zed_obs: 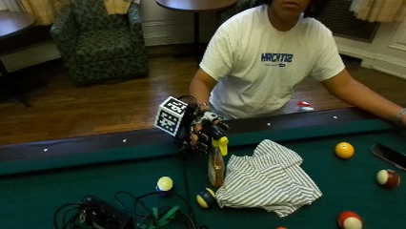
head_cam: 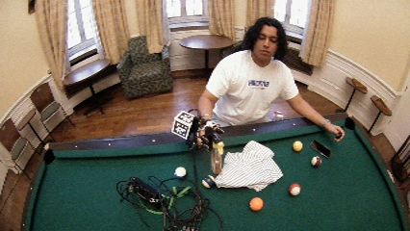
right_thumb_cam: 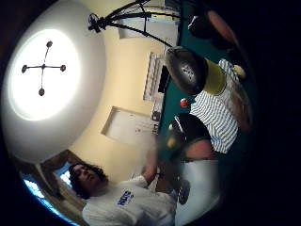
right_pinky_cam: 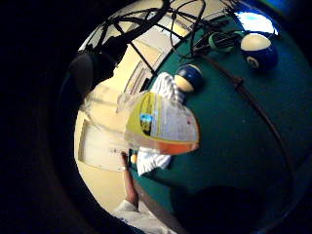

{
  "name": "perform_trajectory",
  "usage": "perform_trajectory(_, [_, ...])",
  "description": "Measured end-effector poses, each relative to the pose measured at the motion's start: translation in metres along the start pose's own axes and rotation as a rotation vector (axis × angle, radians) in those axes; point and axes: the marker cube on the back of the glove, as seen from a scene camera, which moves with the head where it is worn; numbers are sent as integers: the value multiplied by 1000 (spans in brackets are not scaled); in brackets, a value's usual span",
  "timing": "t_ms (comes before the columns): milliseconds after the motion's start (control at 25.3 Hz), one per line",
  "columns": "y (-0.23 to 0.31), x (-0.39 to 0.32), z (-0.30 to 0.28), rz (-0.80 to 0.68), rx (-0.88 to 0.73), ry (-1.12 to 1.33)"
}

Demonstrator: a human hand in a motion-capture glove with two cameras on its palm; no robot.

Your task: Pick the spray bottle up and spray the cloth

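Observation:
In the outside view my gloved right hand (zed_obs: pixel 202 133) grips the head of the spray bottle (zed_obs: pixel 216 168), fingers curled round its yellow trigger part. The clear bottle holds amber liquid and hangs upright just left of the crumpled striped cloth (zed_obs: pixel 269 179) on the green felt. Whether its base touches the felt I cannot tell. The little finger side palm view shows the bottle's label (right_pinky_cam: pixel 163 124) close to the palm, with the cloth (right_pinky_cam: pixel 165 85) beyond it. The thumb side palm view shows the bottle's yellow collar (right_thumb_cam: pixel 215 77) and the cloth (right_thumb_cam: pixel 216 117).
A dark striped ball (zed_obs: pixel 205 198) lies by the bottle's base and a pale yellow ball (zed_obs: pixel 164 183) to its left. A tangle of cables (zed_obs: pixel 120 214) fills the near left. More balls (zed_obs: pixel 344 150) and a phone (zed_obs: pixel 388 155) lie right of the cloth. The wooden rail (zed_obs: pixel 95 143) runs behind.

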Motion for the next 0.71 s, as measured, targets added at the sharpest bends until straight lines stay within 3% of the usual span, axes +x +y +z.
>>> perform_trajectory(277, [-8,5,9,47,35,-16])
perform_trajectory(712, [-26,11,27,51,-39,-56])
